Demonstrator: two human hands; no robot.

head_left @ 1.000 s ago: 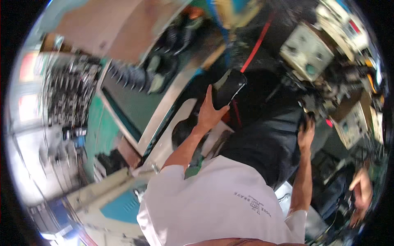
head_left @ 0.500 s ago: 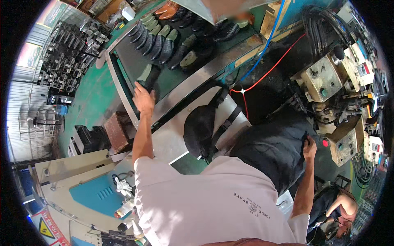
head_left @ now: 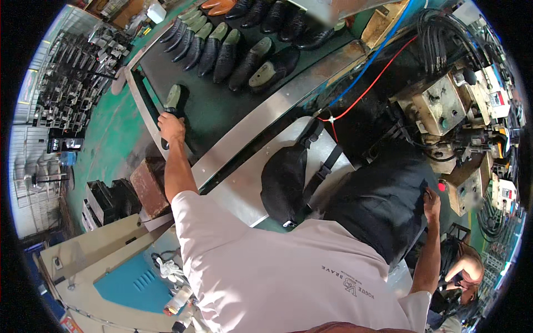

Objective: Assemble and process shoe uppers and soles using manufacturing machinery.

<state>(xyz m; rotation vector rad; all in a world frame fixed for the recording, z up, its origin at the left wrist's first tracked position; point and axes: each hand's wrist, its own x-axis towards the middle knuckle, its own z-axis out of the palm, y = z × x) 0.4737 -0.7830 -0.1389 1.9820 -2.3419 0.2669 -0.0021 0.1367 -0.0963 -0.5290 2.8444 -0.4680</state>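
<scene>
My left hand (head_left: 171, 127) is closed around a black shoe (head_left: 174, 109) at the left edge of the dark-topped table (head_left: 208, 108). A pale green shoe last (head_left: 174, 94) fills the shoe's opening, and a dark end shows below my hand. Rows of black shoes (head_left: 225, 62) on similar lasts stand farther back on the table. Against the leg of my black trousers (head_left: 377, 194) rests my right hand (head_left: 431, 205), fingers loosely bent and partly hidden, with no object visible in it. A black waist bag (head_left: 284, 177) lies by my lap.
A metal rim (head_left: 277, 108) borders the table. To my right are control boxes (head_left: 438, 105) with buttons, bundled black hoses (head_left: 433, 41), and blue and red air lines (head_left: 369, 72). A seated person (head_left: 466, 266) is at the lower right. White gloves (head_left: 169, 269) lie at the lower left.
My left hand has gone from spread fingers beside the shoe to a grip around it, slightly nearer the table's left edge. My right hand stays by the leg. The whole view has shifted.
</scene>
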